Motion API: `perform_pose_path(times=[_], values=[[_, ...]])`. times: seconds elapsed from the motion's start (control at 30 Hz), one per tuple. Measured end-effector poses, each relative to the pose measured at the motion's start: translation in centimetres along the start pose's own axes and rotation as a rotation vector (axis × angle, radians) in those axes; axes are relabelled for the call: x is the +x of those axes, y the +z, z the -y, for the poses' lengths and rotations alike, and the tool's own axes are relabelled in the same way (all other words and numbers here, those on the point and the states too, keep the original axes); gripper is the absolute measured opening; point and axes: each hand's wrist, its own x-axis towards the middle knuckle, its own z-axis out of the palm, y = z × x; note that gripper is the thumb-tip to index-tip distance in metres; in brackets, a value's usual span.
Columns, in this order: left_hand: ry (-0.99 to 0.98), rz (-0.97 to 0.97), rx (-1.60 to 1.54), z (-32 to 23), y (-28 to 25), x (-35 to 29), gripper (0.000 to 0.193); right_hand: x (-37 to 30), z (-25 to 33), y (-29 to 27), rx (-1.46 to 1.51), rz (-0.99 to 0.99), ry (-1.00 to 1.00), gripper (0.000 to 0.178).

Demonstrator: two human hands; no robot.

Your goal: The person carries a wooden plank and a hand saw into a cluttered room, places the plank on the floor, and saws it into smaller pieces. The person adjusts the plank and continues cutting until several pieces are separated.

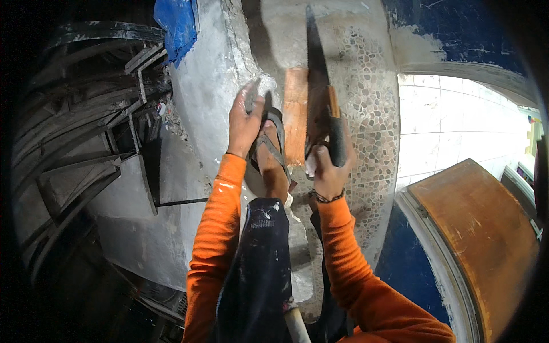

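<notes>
My right hand (330, 176) is wrapped round the dark handle of a handsaw (317, 66), whose long blade points away from me. Something small and whitish shows beside its thumb; I cannot make out what. Just left of the blade lies a short reddish-brown board (295, 117). My left hand (244, 127) is raised beside my sandalled foot (271, 157), by the rough plaster edge. Its fingers reach forward, slightly bent, with nothing visible in them. Orange sleeves cover both forearms.
Dark metal frames (137, 86) fill the left side, with a blue plastic sheet (177, 28) above. A broken grey plaster ledge (200, 86) runs along my left. Pebbled flooring (372, 108) lies right of the saw, then white tiles (423, 120) and a brown panel (477, 228).
</notes>
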Motion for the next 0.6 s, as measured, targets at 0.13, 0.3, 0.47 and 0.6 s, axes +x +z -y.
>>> perform_pose_path(times=[0.13,0.3,0.47,0.6], values=[[0.047,0.107,0.279,0.8,-1.0,0.3,0.053,-0.6,0.7,2.4,0.044,0.089,-0.029,0.067],[0.174,-0.009,0.436,2.9,-0.6,3.8,0.065,1.6,0.2,4.1,0.031,0.212,-0.092,0.065],[0.179,-0.123,0.738,3.7,-1.0,4.6,0.078,3.5,-0.2,6.3,0.024,0.251,-0.056,0.058],[0.142,0.055,0.873,3.3,-1.5,5.1,0.077,3.7,-1.4,7.0,-0.061,0.25,-0.141,0.052]])
